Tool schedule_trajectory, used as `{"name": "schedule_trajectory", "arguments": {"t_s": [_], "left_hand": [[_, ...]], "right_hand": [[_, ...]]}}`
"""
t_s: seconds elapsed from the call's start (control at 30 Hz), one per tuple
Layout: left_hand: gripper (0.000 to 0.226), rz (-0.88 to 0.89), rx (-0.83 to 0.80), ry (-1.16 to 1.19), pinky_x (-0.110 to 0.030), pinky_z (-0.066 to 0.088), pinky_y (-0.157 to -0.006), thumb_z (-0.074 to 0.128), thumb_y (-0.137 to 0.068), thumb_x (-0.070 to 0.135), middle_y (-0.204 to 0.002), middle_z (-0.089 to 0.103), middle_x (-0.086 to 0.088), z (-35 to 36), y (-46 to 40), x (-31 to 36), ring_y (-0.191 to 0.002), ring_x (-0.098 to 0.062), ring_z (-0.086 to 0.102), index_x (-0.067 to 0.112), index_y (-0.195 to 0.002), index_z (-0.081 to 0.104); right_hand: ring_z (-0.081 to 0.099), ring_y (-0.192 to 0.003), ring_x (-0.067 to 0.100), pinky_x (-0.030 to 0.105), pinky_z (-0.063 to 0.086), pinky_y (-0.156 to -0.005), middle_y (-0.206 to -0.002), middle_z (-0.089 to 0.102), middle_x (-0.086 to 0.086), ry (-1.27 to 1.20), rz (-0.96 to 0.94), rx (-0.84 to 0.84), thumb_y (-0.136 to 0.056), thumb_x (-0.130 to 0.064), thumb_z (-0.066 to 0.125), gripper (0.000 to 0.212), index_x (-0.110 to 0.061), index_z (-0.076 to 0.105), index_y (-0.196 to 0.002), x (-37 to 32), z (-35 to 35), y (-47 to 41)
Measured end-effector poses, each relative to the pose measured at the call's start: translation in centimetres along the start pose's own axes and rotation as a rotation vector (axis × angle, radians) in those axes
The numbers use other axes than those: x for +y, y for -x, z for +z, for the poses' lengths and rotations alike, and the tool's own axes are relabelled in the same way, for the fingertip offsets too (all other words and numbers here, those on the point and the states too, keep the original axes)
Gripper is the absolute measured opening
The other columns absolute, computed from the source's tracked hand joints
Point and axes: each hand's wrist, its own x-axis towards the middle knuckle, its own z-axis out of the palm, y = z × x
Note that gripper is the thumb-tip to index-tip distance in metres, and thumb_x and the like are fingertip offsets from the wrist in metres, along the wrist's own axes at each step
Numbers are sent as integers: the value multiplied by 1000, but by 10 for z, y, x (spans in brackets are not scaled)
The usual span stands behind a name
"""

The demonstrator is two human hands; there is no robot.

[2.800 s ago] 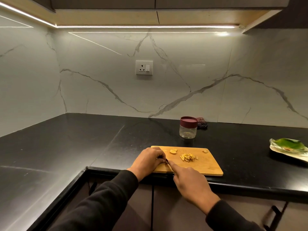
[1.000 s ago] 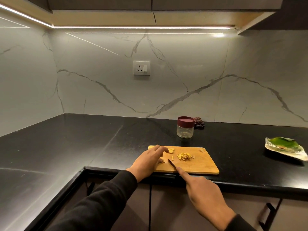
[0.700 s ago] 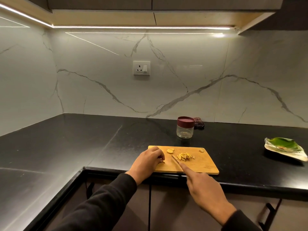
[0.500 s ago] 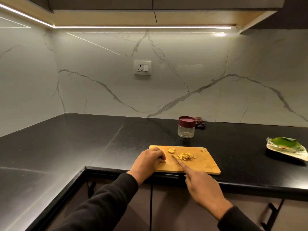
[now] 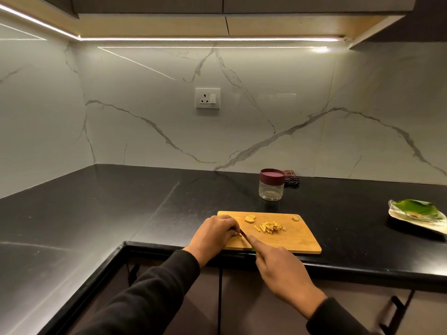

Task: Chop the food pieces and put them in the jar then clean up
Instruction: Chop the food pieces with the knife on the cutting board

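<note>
The left hand (image 5: 216, 232) curls down on a small food piece at the near left of the cutting board (image 5: 298, 240), pinning it for the cut. The right hand (image 5: 278, 267) grips the knife (image 5: 244, 236), whose blade points away and leftward, toward the left fingertips. Cut strips (image 5: 272, 227) lie mid-board; the jar (image 5: 271, 184) stands behind on the table, lid on.
</note>
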Motion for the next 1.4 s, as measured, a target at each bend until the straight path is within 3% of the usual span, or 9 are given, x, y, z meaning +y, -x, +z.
{"name": "schedule_trajectory", "arguments": {"t_s": [0.27, 0.47, 0.73, 0.9, 1.03, 1.2, 1.33, 1.4], "left_hand": [[12, -24, -8, -3, -16, 49, -86, 64, -97, 21, -107, 69, 6, 1, -1, 0, -93, -6, 63, 20, -103, 74], [11, -48, -11, -11, -24, 53, -89, 64, -96, 22, -108, 68, 6, 3, -1, -1, -93, -8, 63, 21, -101, 74], [12, -64, -13, -22, -21, 52, -89, 63, -97, 24, -110, 66, 7, 3, -1, 0, -95, -8, 63, 21, -104, 73], [13, -70, -18, -13, -21, 52, -90, 64, -97, 23, -111, 67, 7, 3, -1, 1, -97, -8, 63, 22, -106, 73], [12, -72, -17, -3, -19, 51, -89, 64, -97, 23, -110, 67, 7, 2, 0, 2, -96, -8, 63, 22, -104, 73], [11, -67, -37, -7, -25, 53, -90, 64, -97, 23, -110, 67, 7, 1, 1, 3, -97, -9, 63, 23, -104, 71], [16, -22, -52, -27, -24, 54, -89, 62, -98, 21, -115, 66, 9, 2, 1, 3, -101, -9, 63, 28, -112, 68], [22, 28, -81, -47, -24, 54, -89, 60, -99, 21, -120, 62, 10, 3, 1, 2, -104, -8, 61, 33, -116, 67]], "right_hand": [[58, -77, 9, 26, 50, -68, -92, 62, -8, -38, -4, -4, -108, -33, 36, 53, -48, 19, -156, 1, 5, -13], [58, -81, 8, 27, 52, -73, -97, 63, -7, -35, -9, 8, -108, -32, 37, 53, -45, 20, -156, -3, 5, -12], [56, -87, 8, 26, 49, -80, -97, 58, -8, 56, -2, 20, -108, -34, 38, 58, -43, 12, -158, -6, 3, -2], [53, -82, 10, 28, 46, -76, -95, 55, -5, 211, 10, 26, -109, -33, 37, 62, -47, 2, -157, -1, -1, 19], [44, -67, 10, 28, 38, -68, -81, 44, -6, 334, 52, 22, -108, -19, 38, 71, -52, -4, -155, 2, -11, 30], [62, -93, 19, 33, 45, -76, -105, 61, 2, 440, 47, -17, -106, -10, 39, 78, -52, -6, -155, 4, -17, 33], [62, -93, 21, 34, 38, -70, -104, 60, 4, 466, 48, -47, -106, -9, 37, 78, -50, -6, -156, 1, -15, 32], [58, -85, 19, 33, 39, -69, -95, 54, 1, 455, 46, -48, -106, -10, 37, 78, -51, -7, -155, 2, -13, 31]]}}
